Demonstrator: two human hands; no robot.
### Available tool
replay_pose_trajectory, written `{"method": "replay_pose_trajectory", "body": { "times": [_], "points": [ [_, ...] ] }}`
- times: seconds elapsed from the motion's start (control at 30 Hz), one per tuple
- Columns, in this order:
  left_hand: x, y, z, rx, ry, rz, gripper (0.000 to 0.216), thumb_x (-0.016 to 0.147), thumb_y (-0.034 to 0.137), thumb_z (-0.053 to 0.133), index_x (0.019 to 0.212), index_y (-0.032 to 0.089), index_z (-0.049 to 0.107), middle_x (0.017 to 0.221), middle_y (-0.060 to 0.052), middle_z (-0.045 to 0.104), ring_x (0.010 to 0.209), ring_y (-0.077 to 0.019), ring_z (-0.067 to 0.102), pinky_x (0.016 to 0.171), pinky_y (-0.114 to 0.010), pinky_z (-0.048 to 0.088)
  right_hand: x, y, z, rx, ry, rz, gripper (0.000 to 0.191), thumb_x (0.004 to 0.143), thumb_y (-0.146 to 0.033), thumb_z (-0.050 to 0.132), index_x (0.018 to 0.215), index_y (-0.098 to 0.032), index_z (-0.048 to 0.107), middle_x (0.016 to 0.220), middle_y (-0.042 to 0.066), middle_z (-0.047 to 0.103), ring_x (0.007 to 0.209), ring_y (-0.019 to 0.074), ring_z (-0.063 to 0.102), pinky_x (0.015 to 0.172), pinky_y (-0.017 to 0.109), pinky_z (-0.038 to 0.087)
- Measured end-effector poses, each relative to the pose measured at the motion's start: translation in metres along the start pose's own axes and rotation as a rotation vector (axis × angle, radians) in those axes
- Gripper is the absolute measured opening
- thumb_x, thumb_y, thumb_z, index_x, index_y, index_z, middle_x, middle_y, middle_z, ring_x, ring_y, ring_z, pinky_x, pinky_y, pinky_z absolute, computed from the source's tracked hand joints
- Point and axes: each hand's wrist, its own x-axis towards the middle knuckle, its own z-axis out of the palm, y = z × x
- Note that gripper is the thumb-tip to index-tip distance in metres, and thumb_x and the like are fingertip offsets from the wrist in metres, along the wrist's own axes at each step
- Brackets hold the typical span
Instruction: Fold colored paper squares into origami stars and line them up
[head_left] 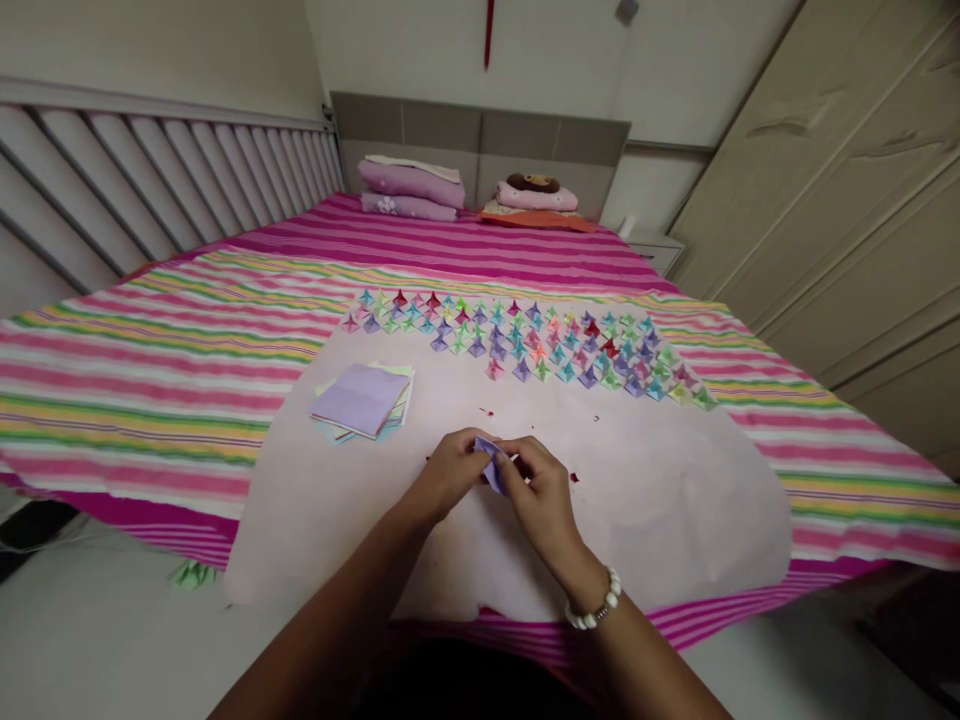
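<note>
A small folded piece of purple paper [491, 468] is pinched between both hands, over the middle of the white sheet [322, 530]. My left hand [451, 468] is closed on its left side, thumb on the paper. From the right, my right hand [538, 490] grips it too, fingers bent round the edge; a white bead bracelet is on that wrist. To the left lies a stack of square coloured papers [361, 398], a purple one on top. Beyond the hands, several rows of little folded paper pieces [536, 340] in many colours stand on the sheet.
Red paper scraps [574, 477] lie around the hands. The sheet rests on a bed with a striped cover [150, 390]. Folded bedding [412, 190] is piled at the headboard [442, 130]. White railings [180, 180] run along the left. A green paper piece [193, 574] is on the floor.
</note>
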Motion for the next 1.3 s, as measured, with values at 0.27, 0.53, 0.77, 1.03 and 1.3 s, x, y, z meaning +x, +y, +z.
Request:
{"method": "replay_pose_trajectory", "body": {
  "times": [0.27,0.53,0.77,1.03,1.3],
  "points": [
    [-0.002,0.004,-0.002,0.115,0.057,0.086,0.016,0.061,0.010,0.056,0.072,0.014,0.067,0.061,0.003,0.062,0.058,-0.0113,0.057,0.057,-0.022,0.047,-0.001,0.003,-0.002,-0.088,-0.027,-0.011,0.022,0.083,-0.013,0.052,0.096,-0.021,0.068,0.085,0.005,0.066,0.068,0.0162,0.060,0.061,0.029,0.048],
    [0.000,-0.005,-0.007,0.279,0.104,0.172,0.021,0.064,0.015,0.056,0.080,0.016,0.071,0.072,-0.002,0.069,0.068,-0.0168,0.063,0.061,-0.026,0.051,0.003,0.008,0.001,-0.108,0.002,0.074,0.020,0.080,-0.016,0.053,0.094,-0.019,0.066,0.076,0.002,0.066,0.059,0.0147,0.057,0.055,0.027,0.046],
    [0.003,-0.008,-0.007,0.264,0.072,0.126,0.017,0.063,0.013,0.055,0.075,0.016,0.066,0.063,0.000,0.062,0.059,-0.0137,0.058,0.055,-0.024,0.049,0.001,0.007,0.001,-0.209,-0.042,-0.011,0.024,0.079,-0.009,0.049,0.093,-0.018,0.067,0.081,0.006,0.065,0.072,0.0187,0.060,0.064,0.030,0.047],
    [0.000,-0.004,-0.006,0.337,0.073,0.179,0.021,0.062,0.013,0.052,0.075,0.016,0.068,0.071,-0.001,0.066,0.064,-0.0151,0.059,0.059,-0.025,0.047,0.001,0.007,0.001,-0.206,-0.021,-0.005,0.023,0.079,-0.010,0.049,0.093,-0.018,0.066,0.081,0.005,0.063,0.071,0.0185,0.060,0.064,0.030,0.047],
    [-0.002,-0.001,-0.007,0.438,0.122,0.142,0.020,0.069,0.016,0.053,0.082,0.015,0.068,0.067,0.000,0.064,0.060,-0.0141,0.057,0.058,-0.025,0.045,-0.003,0.009,0.000,-0.132,0.021,0.081,0.009,0.082,-0.015,0.050,0.086,-0.020,0.056,0.078,0.001,0.062,0.062,0.0146,0.057,0.061,0.027,0.045]
  ]
}}
